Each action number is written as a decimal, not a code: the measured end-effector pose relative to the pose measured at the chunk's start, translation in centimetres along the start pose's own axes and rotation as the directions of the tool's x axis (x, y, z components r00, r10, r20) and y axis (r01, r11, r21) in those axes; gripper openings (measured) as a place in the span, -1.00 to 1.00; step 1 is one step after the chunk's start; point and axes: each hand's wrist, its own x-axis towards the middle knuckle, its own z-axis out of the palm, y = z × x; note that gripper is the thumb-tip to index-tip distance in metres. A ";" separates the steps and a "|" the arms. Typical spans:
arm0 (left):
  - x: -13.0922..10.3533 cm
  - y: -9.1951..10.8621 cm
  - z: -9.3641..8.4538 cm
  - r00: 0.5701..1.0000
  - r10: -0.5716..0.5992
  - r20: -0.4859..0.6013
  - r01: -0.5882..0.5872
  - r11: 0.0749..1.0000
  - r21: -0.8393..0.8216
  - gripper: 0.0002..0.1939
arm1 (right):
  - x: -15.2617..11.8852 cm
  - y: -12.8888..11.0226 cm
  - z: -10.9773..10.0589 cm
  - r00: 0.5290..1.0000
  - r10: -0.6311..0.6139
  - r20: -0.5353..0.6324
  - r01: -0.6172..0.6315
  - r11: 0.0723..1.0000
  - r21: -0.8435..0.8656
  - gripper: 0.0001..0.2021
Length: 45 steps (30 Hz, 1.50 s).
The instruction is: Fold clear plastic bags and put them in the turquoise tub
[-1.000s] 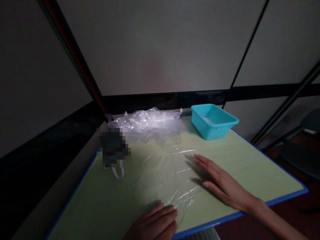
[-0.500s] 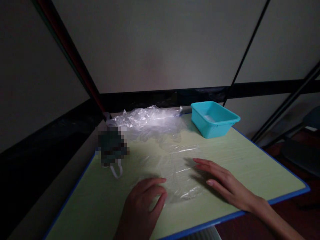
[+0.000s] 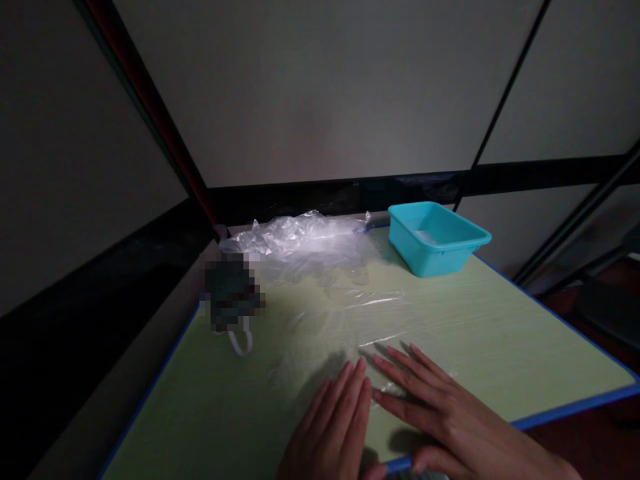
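A clear plastic bag (image 3: 385, 327) lies flattened on the pale green table (image 3: 210, 413), its creases catching the light. Over its near edge, my left hand (image 3: 335, 423) stretches out its fingers, which lie close together. Beside it my right hand (image 3: 435, 410) has its fingers spread over the bag's near right part. Both palms face down, and neither hand grips anything. Whether the fingertips press on the plastic or hover just above it, I cannot tell. The part of the bag under my hands is hidden.
A heap of crumpled clear plastic bags (image 3: 310, 243) lies along the back of the table. A turquoise basin (image 3: 440, 250) stands at the back right with something pale inside. At the left is a blurred-out dark object with a white loop (image 3: 243, 340). Panelled walls (image 3: 320, 100) close off the back.
My left hand has moved right and its curled fingers have straightened. My right hand has come nearer to me and toward the left hand, its fingers spreading. The view has shifted slightly.
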 end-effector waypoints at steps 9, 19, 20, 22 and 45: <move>-1.0 0.1 2.1 0.997 0.028 0.070 -0.035 0.994 0.103 -0.57 | 0.1 0.0 -0.1 1.000 -0.007 0.018 0.007 1.000 0.017 -0.33; -1.0 -0.7 1.1 0.998 -0.014 0.060 0.015 1.000 -0.010 -0.46 | -0.2 0.2 -1.0 0.998 0.011 -0.065 -0.009 1.000 0.030 -0.29; -0.6 -1.2 0.2 0.996 -0.031 0.089 0.038 0.996 -0.076 -0.43 | 0.0 0.6 -1.5 0.992 0.049 -0.120 -0.044 0.998 0.046 -0.30; 0.7 -2.7 -1.2 0.979 -0.125 0.162 0.156 0.968 -0.197 -0.36 | 0.9 2.0 -2.8 0.963 0.133 -0.233 -0.116 0.990 0.083 -0.41; 7.2 -9.0 5.2 0.608 -0.751 0.258 0.512 0.123 -0.850 -0.78 | 8.6 10.0 0.2 0.825 0.421 -0.376 -0.424 0.902 0.079 -0.86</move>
